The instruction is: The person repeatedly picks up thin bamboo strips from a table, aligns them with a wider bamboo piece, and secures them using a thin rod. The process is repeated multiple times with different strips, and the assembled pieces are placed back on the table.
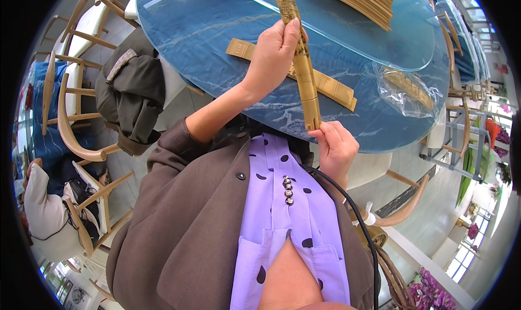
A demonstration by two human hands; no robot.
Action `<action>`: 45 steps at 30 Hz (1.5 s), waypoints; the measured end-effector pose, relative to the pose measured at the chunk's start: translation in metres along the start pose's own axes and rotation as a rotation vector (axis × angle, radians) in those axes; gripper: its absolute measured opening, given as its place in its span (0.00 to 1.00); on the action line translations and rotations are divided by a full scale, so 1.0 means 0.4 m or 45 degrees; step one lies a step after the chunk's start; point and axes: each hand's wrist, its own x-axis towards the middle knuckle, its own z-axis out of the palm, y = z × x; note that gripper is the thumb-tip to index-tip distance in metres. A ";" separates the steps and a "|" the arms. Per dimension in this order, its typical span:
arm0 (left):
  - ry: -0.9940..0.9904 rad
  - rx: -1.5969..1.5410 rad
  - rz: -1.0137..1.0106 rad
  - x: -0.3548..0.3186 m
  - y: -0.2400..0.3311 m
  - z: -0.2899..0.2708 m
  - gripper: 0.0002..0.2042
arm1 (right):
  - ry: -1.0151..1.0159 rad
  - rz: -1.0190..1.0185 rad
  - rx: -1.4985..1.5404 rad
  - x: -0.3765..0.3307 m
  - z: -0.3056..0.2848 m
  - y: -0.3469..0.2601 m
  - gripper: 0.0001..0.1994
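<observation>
A long, narrow gold cardboard strip (305, 66) with dark print and crease lines is held up over the table, slanting from the far edge of view toward me. My left hand (274, 52) is closed around its middle, thumb on top. At its near end, my right hand (335, 146) pinches the corner between thumb and fingers. Beneath it, a second flat gold strip (335, 90) lies crosswise on the blue table, partly hidden by the held strip and my left hand.
A stack of gold strips (358, 1) rests on the round glass turntable (374, 44). To the right, a clear plastic bag (410, 93) with gold pieces lies on the blue-covered table (190, 44). Wooden chairs (68, 114) stand around, one with a dark jacket (133, 87). A black cable (361, 215) runs beside my right arm.
</observation>
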 end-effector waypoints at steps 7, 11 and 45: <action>-0.048 0.030 -0.013 -0.021 0.024 0.007 0.21 | 0.024 0.097 0.023 0.002 0.014 -0.020 0.10; -0.128 0.001 -0.089 -0.008 0.012 0.001 0.21 | 0.054 0.169 0.131 0.001 0.013 -0.045 0.15; -0.273 -0.060 -0.191 -0.059 -0.025 0.028 0.18 | -0.029 -0.359 -0.097 0.000 0.037 -0.032 0.19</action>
